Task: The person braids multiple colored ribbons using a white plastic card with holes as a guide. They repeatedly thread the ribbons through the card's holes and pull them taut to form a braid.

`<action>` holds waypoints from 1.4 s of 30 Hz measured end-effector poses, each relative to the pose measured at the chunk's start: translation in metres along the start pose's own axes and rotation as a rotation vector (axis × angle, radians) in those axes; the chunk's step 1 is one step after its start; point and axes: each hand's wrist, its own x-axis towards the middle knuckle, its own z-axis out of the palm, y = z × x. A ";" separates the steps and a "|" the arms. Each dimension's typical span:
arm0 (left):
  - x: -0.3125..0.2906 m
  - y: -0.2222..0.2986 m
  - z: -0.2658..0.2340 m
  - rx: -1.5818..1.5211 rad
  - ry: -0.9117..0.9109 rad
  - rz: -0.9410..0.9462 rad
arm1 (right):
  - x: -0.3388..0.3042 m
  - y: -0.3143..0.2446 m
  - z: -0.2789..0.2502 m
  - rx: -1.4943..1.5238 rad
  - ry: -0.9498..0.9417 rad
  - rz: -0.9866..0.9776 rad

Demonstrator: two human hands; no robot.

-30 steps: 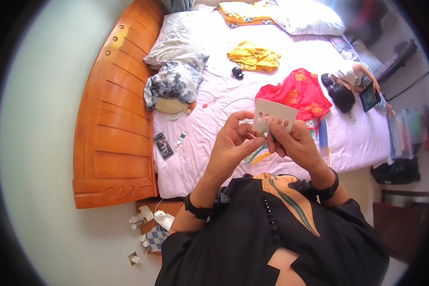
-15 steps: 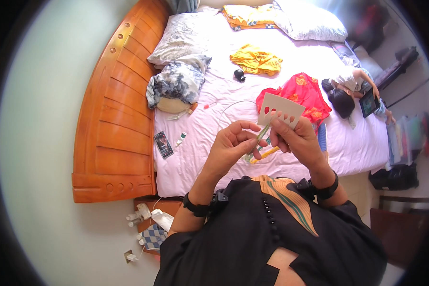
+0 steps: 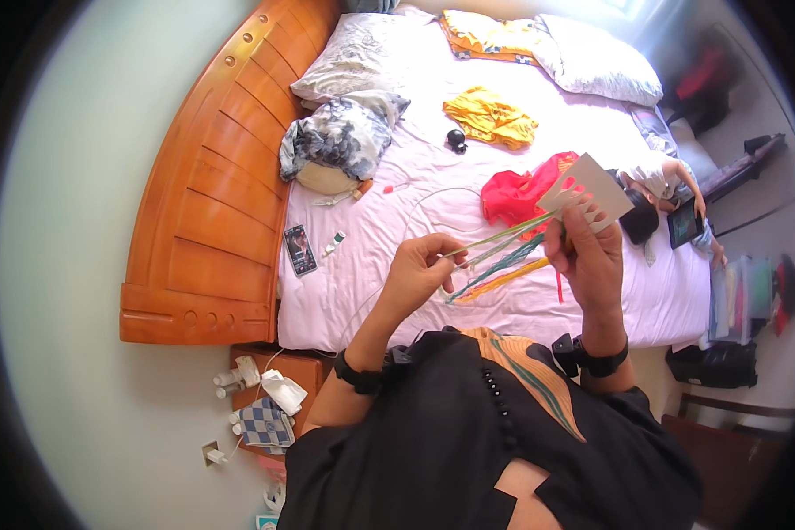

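My right hand point(image 3: 594, 265) grips a white card point(image 3: 605, 185) with a row of holes along its edge, tilted up over the bed. Several strands trail left from the card: light green thread point(image 3: 510, 232), teal thread point(image 3: 502, 267) and yellow thread point(image 3: 508, 279). A short red strand point(image 3: 559, 287) dangles below. My left hand point(image 3: 420, 269) is closed in a pinch on the free end of the green thread, which is stretched between both hands. Behind the card lies a red cloth point(image 3: 512, 196), partly covered by it.
On the bed point(image 3: 362, 291) lie a phone point(image 3: 299, 251), a small white-and-green tube point(image 3: 334, 243), a yellow cloth point(image 3: 490, 117) and a small black round object point(image 3: 456, 140). A person point(image 3: 649, 190) lies at the right with a tablet point(image 3: 685, 223). A wooden headboard point(image 3: 203, 203) stands left.
My right hand and the card have moved right and tilted, away from my left hand. The green thread now spans the gap, and teal and yellow threads show spread out. The view has shifted slightly.
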 end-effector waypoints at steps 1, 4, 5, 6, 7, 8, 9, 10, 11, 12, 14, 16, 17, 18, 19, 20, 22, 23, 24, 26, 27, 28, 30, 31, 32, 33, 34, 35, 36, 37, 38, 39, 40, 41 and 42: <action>0.000 -0.001 -0.004 -0.012 -0.004 -0.018 | 0.003 -0.001 -0.006 -0.009 -0.032 -0.020; 0.001 -0.008 -0.019 -0.043 0.022 -0.022 | 0.010 -0.003 -0.010 0.094 0.010 -0.085; 0.000 -0.008 -0.022 -0.053 0.031 -0.018 | 0.012 -0.005 -0.011 0.109 0.018 -0.098; -0.001 -0.009 -0.024 -0.064 0.043 -0.017 | 0.014 -0.005 -0.012 0.114 0.033 -0.104; 0.000 -0.011 -0.027 -0.075 0.054 -0.017 | 0.016 -0.004 -0.014 0.119 0.048 -0.111; 0.000 -0.013 -0.029 -0.086 0.065 -0.017 | 0.017 -0.003 -0.016 0.123 0.064 -0.118; -0.001 -0.016 -0.031 -0.078 0.083 -0.018 | 0.019 -0.005 -0.017 0.143 0.023 -0.142; -0.001 -0.019 -0.033 -0.069 0.102 -0.020 | 0.020 -0.004 -0.018 0.135 0.033 -0.151; -0.001 -0.023 -0.036 -0.060 0.120 -0.022 | 0.021 -0.004 -0.019 0.126 0.044 -0.160; -0.001 -0.027 -0.038 -0.043 0.147 -0.018 | 0.021 -0.004 -0.021 0.115 0.057 -0.170; -0.001 -0.035 -0.041 -0.009 0.200 -0.009 | 0.022 -0.004 -0.024 0.097 0.039 -0.193; 0.000 -0.042 -0.042 0.039 0.253 0.008 | 0.021 -0.004 -0.028 0.099 0.015 -0.201; 0.000 -0.044 -0.043 0.064 0.279 0.016 | 0.021 -0.004 -0.030 0.110 0.000 -0.199; 0.001 -0.045 -0.042 0.050 0.269 0.012 | 0.020 -0.005 -0.031 0.120 -0.012 -0.197; 0.001 -0.046 -0.043 0.035 0.258 0.008 | 0.020 -0.006 -0.031 0.106 0.000 -0.191; 0.000 -0.046 -0.043 0.021 0.248 0.004 | 0.019 -0.007 -0.032 0.091 0.012 -0.185; 0.000 -0.047 -0.044 -0.005 0.234 0.002 | 0.019 -0.008 -0.032 0.074 0.030 -0.186; -0.001 -0.047 -0.045 -0.018 0.227 0.002 | 0.019 -0.008 -0.034 0.070 0.037 -0.191; -0.002 -0.046 -0.047 -0.006 0.238 -0.003 | 0.019 -0.009 -0.035 0.065 0.044 -0.195; -0.004 -0.046 -0.049 0.017 0.261 -0.012 | 0.019 -0.011 -0.039 0.074 0.101 -0.203; -0.005 -0.045 -0.049 0.021 0.258 0.007 | 0.019 -0.011 -0.042 0.079 0.130 -0.206; -0.006 -0.045 -0.049 0.025 0.255 0.026 | 0.019 -0.011 -0.044 0.102 0.118 -0.206; -0.008 -0.042 -0.048 0.023 0.239 0.054 | 0.021 -0.011 -0.048 0.146 0.094 -0.204; -0.011 -0.039 -0.046 0.017 0.225 0.064 | 0.021 -0.011 -0.050 0.170 0.092 -0.185; -0.012 -0.036 -0.045 0.012 0.211 0.073 | 0.021 -0.013 -0.051 0.193 0.091 -0.166; -0.015 -0.035 -0.046 -0.011 0.206 0.049 | 0.021 -0.013 -0.052 0.217 0.089 -0.145; -0.019 -0.034 -0.048 -0.035 0.200 0.025 | 0.021 -0.013 -0.054 0.216 0.082 -0.140; -0.021 -0.032 -0.050 -0.058 0.195 0.001 | 0.022 -0.013 -0.056 0.215 0.075 -0.135; -0.024 -0.029 -0.051 -0.083 0.198 -0.003 | 0.023 -0.013 -0.057 0.213 0.069 -0.129; -0.027 -0.026 -0.050 -0.107 0.202 -0.006 | 0.024 -0.012 -0.058 0.232 0.066 -0.136; -0.028 -0.025 -0.051 -0.132 0.205 -0.009 | 0.025 -0.011 -0.059 0.250 0.064 -0.143; -0.029 -0.027 -0.051 -0.137 0.221 0.004 | 0.026 -0.010 -0.060 0.269 0.060 -0.151; -0.029 -0.030 -0.052 -0.141 0.237 0.018 | 0.027 -0.009 -0.061 0.285 0.065 -0.150; -0.030 -0.031 -0.052 -0.146 0.253 0.031 | 0.027 -0.008 -0.062 0.300 0.070 -0.150; -0.030 -0.032 -0.052 -0.165 0.264 0.038 | 0.028 -0.007 -0.063 0.315 0.074 -0.150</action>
